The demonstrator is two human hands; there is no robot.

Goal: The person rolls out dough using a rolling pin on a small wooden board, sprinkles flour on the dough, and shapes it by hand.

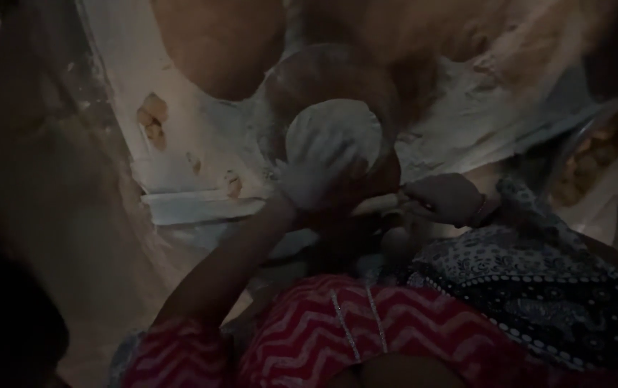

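Note:
The picture is dim. A round pale disc of flattened dough (345,122) lies on a round dark wooden board (323,68) near the middle. My left hand (314,176), white with flour, rests flat with spread fingers on the disc's near edge. My right hand (444,197) is curled just right of the board's near rim, closed around the end of a pale stick-like thing (380,205) that may be a rolling pin. A bangle shows at that wrist.
A flour-dusted sheet (201,158) lies under and left of the board, with small dough scraps (152,118) on it. At the right stands a bowl (589,158) with yellowish lumps. My red zigzag and dark patterned clothing fills the bottom.

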